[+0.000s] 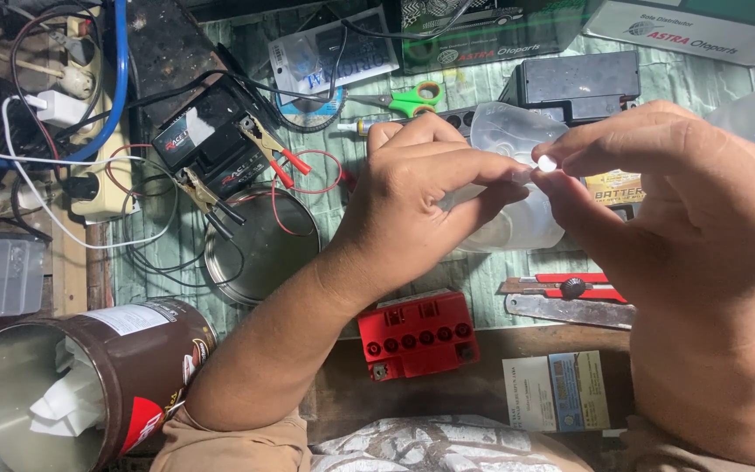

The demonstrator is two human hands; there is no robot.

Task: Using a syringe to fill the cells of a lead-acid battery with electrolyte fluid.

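Head view over a cluttered workbench (pixel 482 280) of pale green, worn boards: a person's two bare hands meet at about one o'clock from the picture's centre. The left hand (pixel 421 197) is curled closed around the neck of a clear, soft plastic bottle (pixel 517 188), steadying it on its side so the mouth faces the other hand. The right hand (pixel 675 201), thumb and forefinger pinched shut, grips a small white plastic cap (pixel 547 163) right at that mouth. At seven o'clock lies a brown cylindrical metal tin (pixel 89 385), stuffed with white tissue. At nine o'clock a shallow round steel lid (pixel 259 249) rests under a black battery (pixel 211 144) with clips. At six o'clock sits a small red ribbed battery (pixel 419 335); at four o'clock, a red-handled utility knife (pixel 570 287).
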